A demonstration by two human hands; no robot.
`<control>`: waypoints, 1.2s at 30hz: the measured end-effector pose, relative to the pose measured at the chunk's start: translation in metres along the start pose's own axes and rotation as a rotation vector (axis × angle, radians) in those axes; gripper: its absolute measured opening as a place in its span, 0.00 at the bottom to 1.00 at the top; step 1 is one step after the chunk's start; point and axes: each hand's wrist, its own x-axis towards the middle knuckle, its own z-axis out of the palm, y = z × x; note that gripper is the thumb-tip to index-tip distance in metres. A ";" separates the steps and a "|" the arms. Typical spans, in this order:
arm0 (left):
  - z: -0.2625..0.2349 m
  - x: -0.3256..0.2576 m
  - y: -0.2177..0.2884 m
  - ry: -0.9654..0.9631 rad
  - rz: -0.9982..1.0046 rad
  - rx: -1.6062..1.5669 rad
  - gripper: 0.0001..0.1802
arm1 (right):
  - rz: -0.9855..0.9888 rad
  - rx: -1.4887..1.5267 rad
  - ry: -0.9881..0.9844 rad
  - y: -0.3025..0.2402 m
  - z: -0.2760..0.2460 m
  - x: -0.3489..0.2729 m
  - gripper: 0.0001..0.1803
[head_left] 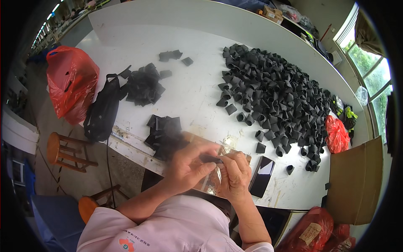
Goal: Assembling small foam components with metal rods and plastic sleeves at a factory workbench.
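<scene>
1. In the head view, a small black piece (210,159) is held at the lower centre of the frame, pinched between the thumb and fingers of the left hand (189,164); its right end is gripped by the fingertips of the right hand (236,173), whose other fingers are curled in.

2. Beneath the hands, a brown sheet (200,141) patched with shiny tape is seen at the near edge of the white desk (197,90).

3. Just left of the left hand, a stack of flat black pieces (164,131) is spread; a second flat pile (145,86) is seen at upper left of centre.

4. The right half of the desk is filled by a large heap of black loops (275,94), with several strays scattered along its near side.

5. Beside the right hand, a dark phone (262,176) is laid flat.

6. At the left, a red plastic bag (71,84) and a black bag (103,110) are set side by side; at the far right, a smaller red bag (336,134) is placed above a cardboard panel (354,182).
</scene>
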 end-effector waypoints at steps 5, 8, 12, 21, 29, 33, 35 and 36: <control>-0.008 0.003 -0.005 -0.134 0.320 0.418 0.04 | -0.015 -0.064 -0.102 -0.006 -0.004 0.007 0.16; -0.005 0.000 -0.015 -0.101 0.452 0.439 0.05 | -0.007 -0.070 -0.013 -0.004 0.002 0.000 0.14; -0.036 0.003 -0.040 0.178 0.251 0.504 0.05 | 0.454 0.571 -0.037 0.012 -0.013 0.006 0.11; -0.125 0.065 -0.129 0.354 -0.134 1.199 0.12 | 1.007 0.661 0.088 0.022 0.009 -0.038 0.21; -0.135 0.066 -0.144 0.238 0.145 1.161 0.06 | 0.984 0.576 -0.269 -0.002 0.030 -0.058 0.18; -0.115 0.050 -0.105 0.302 0.011 0.563 0.02 | 0.857 0.486 -0.341 -0.009 0.037 -0.062 0.18; -0.099 0.034 -0.076 0.255 -0.281 -0.006 0.01 | 0.742 0.391 -0.282 -0.024 0.038 -0.045 0.13; -0.092 0.025 -0.067 0.209 -0.422 -0.303 0.02 | 0.752 0.383 -0.276 -0.029 0.045 -0.040 0.13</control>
